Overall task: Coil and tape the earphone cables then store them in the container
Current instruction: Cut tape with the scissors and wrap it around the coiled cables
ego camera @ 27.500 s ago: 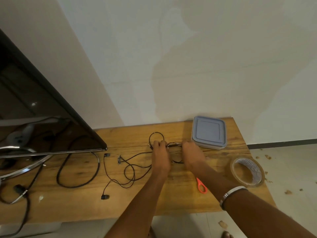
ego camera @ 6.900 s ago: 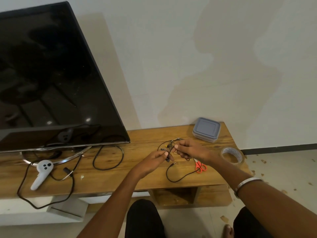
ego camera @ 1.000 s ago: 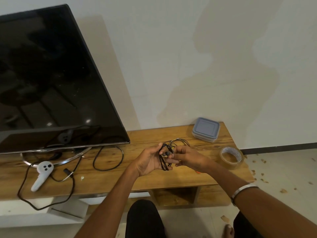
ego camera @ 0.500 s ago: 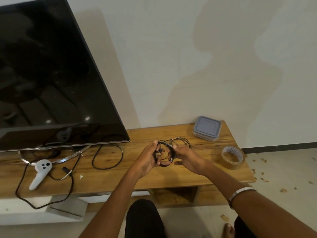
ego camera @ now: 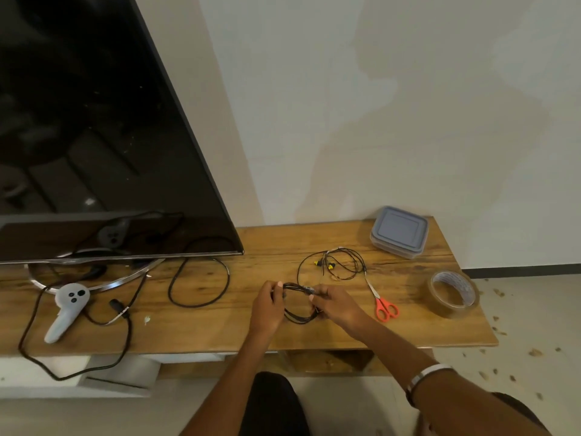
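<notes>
A black earphone cable is looped into a coil just above the wooden bench. My left hand pinches the coil's left side and my right hand pinches its right side. A second earphone cable with yellow tips lies coiled on the bench behind my hands. The grey lidded container stands shut at the back right. A roll of clear tape lies near the right edge. Orange-handled scissors lie beside my right hand.
A large television stands on a curved metal foot at the left. A white controller and thick black cables lie in front of it. The bench ends at the right, above a littered floor.
My hands have lowered the coil toward the bench and spread it into a wider loop. The scissors, hidden a second ago, now show beside my right hand.
</notes>
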Demonstrator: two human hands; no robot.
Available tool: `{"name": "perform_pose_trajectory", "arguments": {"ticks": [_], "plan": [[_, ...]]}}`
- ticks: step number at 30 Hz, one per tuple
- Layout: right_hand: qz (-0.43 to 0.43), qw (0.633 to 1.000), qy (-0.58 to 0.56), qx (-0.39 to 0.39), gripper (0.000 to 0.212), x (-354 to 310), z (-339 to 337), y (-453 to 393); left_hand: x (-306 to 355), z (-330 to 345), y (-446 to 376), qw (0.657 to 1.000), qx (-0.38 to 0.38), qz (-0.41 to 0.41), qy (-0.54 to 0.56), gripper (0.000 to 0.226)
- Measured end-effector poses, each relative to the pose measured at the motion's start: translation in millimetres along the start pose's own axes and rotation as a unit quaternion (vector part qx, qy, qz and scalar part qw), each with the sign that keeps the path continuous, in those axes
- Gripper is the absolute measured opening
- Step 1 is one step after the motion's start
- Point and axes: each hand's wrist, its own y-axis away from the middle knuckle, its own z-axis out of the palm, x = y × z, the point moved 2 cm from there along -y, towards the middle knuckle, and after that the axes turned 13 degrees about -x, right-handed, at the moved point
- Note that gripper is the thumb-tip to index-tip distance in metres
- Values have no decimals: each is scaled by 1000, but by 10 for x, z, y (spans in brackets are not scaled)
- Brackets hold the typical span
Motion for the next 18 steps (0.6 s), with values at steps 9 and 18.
{"name": "perform_pose_trajectory", "arguments": {"ticks": [9, 18], "plan": [[36, 974, 215, 69, 21, 122, 178, -474, -324, -14, -251, 985, 86, -11, -148, 28], [35, 938, 320, 128, 23, 164, 286, -743, -496, 12, -502, 965, 105, -54, -233, 31]]}}
